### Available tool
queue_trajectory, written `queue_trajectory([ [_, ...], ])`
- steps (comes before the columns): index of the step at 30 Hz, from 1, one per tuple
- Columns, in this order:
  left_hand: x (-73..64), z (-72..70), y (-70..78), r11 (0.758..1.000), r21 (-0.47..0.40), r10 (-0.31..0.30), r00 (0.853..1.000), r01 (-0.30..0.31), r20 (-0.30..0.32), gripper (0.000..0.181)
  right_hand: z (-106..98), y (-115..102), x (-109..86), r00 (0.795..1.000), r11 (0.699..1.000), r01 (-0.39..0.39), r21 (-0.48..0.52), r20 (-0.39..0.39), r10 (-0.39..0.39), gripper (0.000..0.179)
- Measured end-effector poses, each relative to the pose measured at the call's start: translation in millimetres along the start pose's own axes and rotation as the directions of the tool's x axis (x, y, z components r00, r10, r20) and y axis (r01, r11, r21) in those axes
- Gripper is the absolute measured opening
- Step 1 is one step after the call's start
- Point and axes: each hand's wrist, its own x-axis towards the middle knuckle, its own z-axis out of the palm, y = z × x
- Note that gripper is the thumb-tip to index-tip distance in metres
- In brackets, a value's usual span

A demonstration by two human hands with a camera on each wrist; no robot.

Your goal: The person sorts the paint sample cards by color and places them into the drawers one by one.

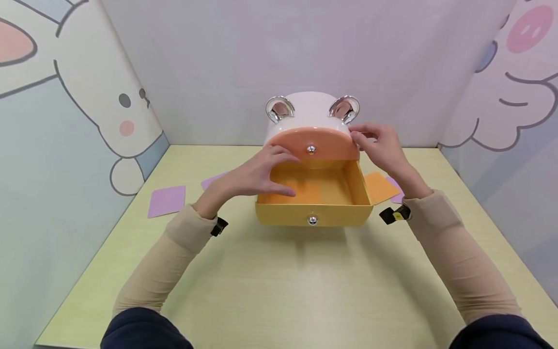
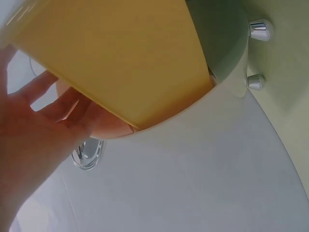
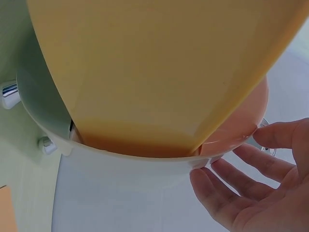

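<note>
A small drawer box [image 1: 311,109] with a white rounded body and silver ears stands on the table. Its peach upper drawer [image 1: 331,143] is pushed in, while the yellow lower drawer [image 1: 283,214] is pulled far out. Inside the lower drawer lies a flat orange patch like a card [image 1: 310,194]. My left hand [image 1: 255,175] reaches over that drawer's left side, thumb and fingers spread apart with nothing between them. My right hand [image 1: 384,149] touches the box's right side with its fingertips, the thumb at the edge of the peach front [image 3: 241,121].
A purple card [image 1: 167,201] lies on the table [image 1: 279,291] at left, with another purple card [image 1: 213,180] partly behind the left hand. To the right of the drawer are an orange card [image 1: 380,188] and a partly covered purple one [image 1: 396,190]. Walls enclose the back and both sides.
</note>
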Motion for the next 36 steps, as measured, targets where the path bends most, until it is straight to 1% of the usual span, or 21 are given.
queue_trajectory([
  [2, -3.5, -2.8, -1.0, 1.000, -0.028, -0.010, 0.999, 0.008, -0.041, 0.063, -0.2, -0.1, 0.0, 1.000, 1.000, 0.005, 0.002, -0.002, -0.005, 0.036],
  [7, -15.4, -10.5, -3.4, 0.993, -0.096, -0.086, 0.990, 0.075, -0.116, 0.060, 0.1, 0.1, 0.0, 1.000, 1.000, 0.012, 0.004, -0.008, -0.012, 0.036],
  [10, -21.1, -12.4, -6.5, 0.990, -0.121, -0.097, 0.980, 0.076, -0.174, 0.059, 0.9, 0.6, -0.7, 1.000, 1.000, 0.010, 0.006, -0.004, -0.010, 0.036],
  [13, -22.1, -12.4, -11.6, 0.991, -0.120, -0.087, 0.961, 0.057, -0.263, 0.052, 0.9, 1.4, -1.4, 1.000, 1.000, 0.004, 0.004, 0.000, -0.004, 0.036],
  [16, -18.4, -11.3, -18.9, 0.991, -0.115, -0.102, 0.934, 0.066, -0.343, 0.048, -0.3, 2.3, -1.4, 1.000, 1.000, -0.004, -0.006, 0.009, 0.004, 0.037],
  [18, -14.2, -10.6, -24.1, 0.990, -0.119, -0.116, 0.917, 0.076, -0.382, 0.047, -2.4, 3.5, -0.7, 1.000, 1.000, -0.008, -0.018, 0.014, 0.009, 0.039],
  [20, -9.6, -9.6, -29.2, 0.988, -0.133, -0.127, 0.903, 0.079, -0.410, 0.047, -5.8, 6.9, 0.1, 1.000, 0.999, -0.011, -0.038, 0.014, 0.012, 0.040],
  [22, -5.6, -8.3, -33.7, 0.986, -0.145, -0.133, 0.891, 0.077, -0.434, 0.045, -8.7, 14.6, 2.0, 1.000, 0.998, -0.006, -0.065, 0.009, 0.006, 0.041],
  [25, -2.7, -5.9, -38.6, 0.983, -0.164, -0.145, 0.881, 0.078, -0.449, 0.041, -10.9, 34.4, 5.6, 1.000, 0.992, -0.004, -0.129, 0.024, 0.007, 0.042],
  [27, -2.4, -4.0, -41.1, 0.982, -0.171, -0.149, 0.877, 0.078, -0.456, 0.039, -10.1, 52.0, 8.2, 0.998, 0.983, -0.010, -0.184, 0.065, 0.022, 0.044],
  [28, -2.6, -3.3, -42.1, 0.982, -0.174, -0.149, 0.876, 0.075, -0.459, 0.039, -9.2, 61.2, 9.5, 0.995, 0.977, -0.016, -0.215, 0.097, 0.037, 0.047],
  [30, -3.1, -1.9, -44.0, 0.982, -0.176, -0.144, 0.873, 0.068, -0.465, 0.037, -7.0, 79.9, 11.3, 0.980, 0.960, -0.040, -0.278, 0.175, 0.092, 0.057],
  [33, -4.0, -0.7, -46.0, 0.983, -0.176, -0.136, 0.867, 0.057, -0.479, 0.035, -1.3, 104.0, 11.5, 0.944, 0.923, -0.050, -0.381, 0.285, 0.169, 0.076],
  [34, -4.2, -0.7, -46.1, 0.983, -0.176, -0.137, 0.866, 0.058, -0.480, 0.035, 1.0, 110.2, 11.0, 0.931, 0.909, -0.047, -0.413, 0.312, 0.190, 0.081],
  [36, -4.4, -1.0, -46.1, 0.982, -0.177, -0.143, 0.865, 0.064, -0.481, 0.034, 6.1, 121.2, 9.2, 0.909, 0.880, -0.053, -0.472, 0.342, 0.238, 0.092],
])
